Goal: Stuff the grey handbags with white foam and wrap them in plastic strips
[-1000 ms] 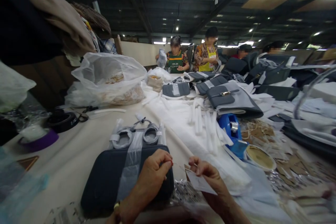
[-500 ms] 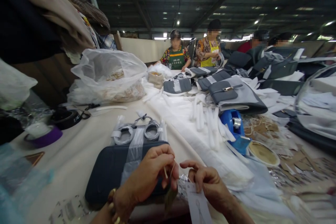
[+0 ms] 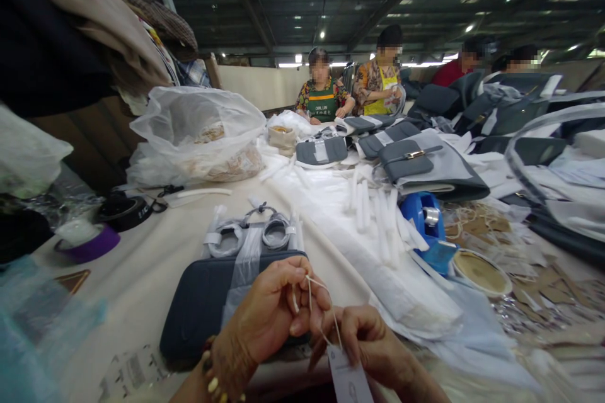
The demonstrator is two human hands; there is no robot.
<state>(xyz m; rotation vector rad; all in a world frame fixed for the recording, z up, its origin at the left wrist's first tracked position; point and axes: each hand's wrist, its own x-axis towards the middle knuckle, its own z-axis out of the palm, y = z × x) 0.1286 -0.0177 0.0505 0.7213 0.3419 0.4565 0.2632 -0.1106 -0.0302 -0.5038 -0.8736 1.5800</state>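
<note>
Between both hands runs a thin white string (image 3: pixel 334 315), looped through the top of a white hang tag (image 3: pixel 348 378). My left hand (image 3: pixel 278 302) pinches the string's upper part between thumb and fingers. Lower and to the right, my right hand (image 3: pixel 373 340) is closed at the tag's top edge, by the string. Behind my left hand lies a dark blue-grey bag (image 3: pixel 198 308) with a clear plastic band (image 3: pixel 248 264) across it. Its grey wrapped strap coils (image 3: pixel 276 233) rest at the far side. My left hand hides part of the bag.
A blue tape dispenser (image 3: pixel 422 217) and a round tin (image 3: pixel 482 272) stand at right, near scattered brown tags and strings (image 3: pixel 496 236). White foam strips (image 3: pixel 363 208) lie mid-table. A big plastic bag (image 3: pixel 198 132) sits back left; wrapped bags (image 3: pixel 321 150) and co-workers (image 3: pixel 326 91) are beyond.
My right hand has moved closer to my left, its index finger now curled in. The string now shows stretched between the hands. The tag has shifted slightly left and down.
</note>
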